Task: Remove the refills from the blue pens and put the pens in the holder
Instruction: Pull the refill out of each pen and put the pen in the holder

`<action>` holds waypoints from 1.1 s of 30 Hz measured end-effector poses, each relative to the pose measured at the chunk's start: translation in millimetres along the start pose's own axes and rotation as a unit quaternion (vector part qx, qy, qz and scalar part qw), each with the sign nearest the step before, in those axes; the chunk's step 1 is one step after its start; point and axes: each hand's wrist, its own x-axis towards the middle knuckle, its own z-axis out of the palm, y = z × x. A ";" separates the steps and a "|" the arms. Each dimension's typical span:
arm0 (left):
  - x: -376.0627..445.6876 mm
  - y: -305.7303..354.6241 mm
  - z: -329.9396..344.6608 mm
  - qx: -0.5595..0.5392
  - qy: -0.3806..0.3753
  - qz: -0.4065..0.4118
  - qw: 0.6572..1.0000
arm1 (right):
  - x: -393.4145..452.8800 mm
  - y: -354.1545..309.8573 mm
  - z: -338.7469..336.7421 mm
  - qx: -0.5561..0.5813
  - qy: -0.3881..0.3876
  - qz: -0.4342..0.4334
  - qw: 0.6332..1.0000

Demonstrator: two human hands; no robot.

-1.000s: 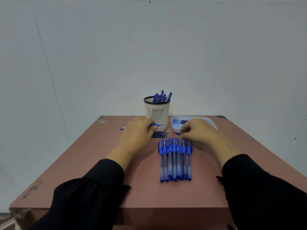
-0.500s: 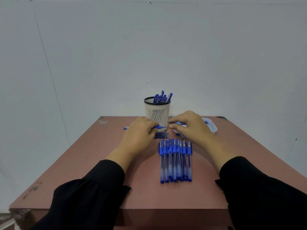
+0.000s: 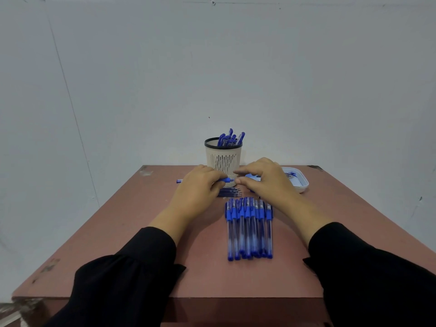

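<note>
Here, the left hand [image 3: 197, 193] is gripping a blue pen [image 3: 225, 180], its fingers curled round the barrel, which is lying crosswise in front of the holder [image 3: 223, 156]; the pen's far end is showing at the hand's 9 o'clock side. The right hand [image 3: 266, 179] is reaching in from 3 o'clock, its forefinger and thumb lying nearly straight and closing on the pen's tip; whether they are already pinching it cannot be told. The holder, a pale slotted cup with a dark rim, is standing upright at the table's [image 3: 132, 244] 12 o'clock edge and is carrying several blue pens [image 3: 230, 138]. Just at 6 o'clock from the held pen, a small bundle of refills [image 3: 230, 192] is lying flat. Nearer the person, a row of blue pens [image 3: 249, 228] is lying side by side. At 3 o'clock from the holder, a white tray [image 3: 300, 182] is sitting partly behind the right hand.
</note>
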 end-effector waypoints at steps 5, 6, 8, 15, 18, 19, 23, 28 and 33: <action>0.5 -3.6 -2.0 0.015 0.001 -0.006 1.000 | 1.9 4.3 2.1 -0.028 -0.007 -0.022 0.999; 0.5 -6.2 -3.2 0.021 0.000 -0.013 1.000 | 2.4 7.0 1.2 -0.042 -0.013 -0.021 0.999; 0.7 -12.7 -7.4 0.024 0.004 -0.034 0.999 | 3.4 12.1 -1.6 -0.078 -0.017 -0.008 0.997; 1.9 -40.4 -21.7 0.097 0.078 -0.114 0.986 | 6.2 29.0 -15.1 -0.166 0.011 0.113 0.980; 2.8 -42.1 -21.2 0.118 0.094 -0.149 0.977 | 7.2 27.2 -10.6 -0.171 -0.005 0.130 0.977; 3.5 -40.8 -20.1 0.120 0.095 -0.151 0.977 | 8.4 23.9 -7.0 -0.169 -0.014 0.126 0.977; 5.7 -36.2 -15.9 0.133 0.078 -0.141 0.978 | 20.5 6.0 10.4 -0.167 -0.074 0.125 0.975; 6.2 -35.1 -14.6 0.132 0.072 -0.142 0.978 | 34.2 -2.5 26.6 -0.170 -0.135 0.148 0.965; 7.4 -33.4 -13.3 0.128 0.067 -0.137 0.980 | 37.5 -2.4 28.1 -0.190 -0.162 0.147 0.957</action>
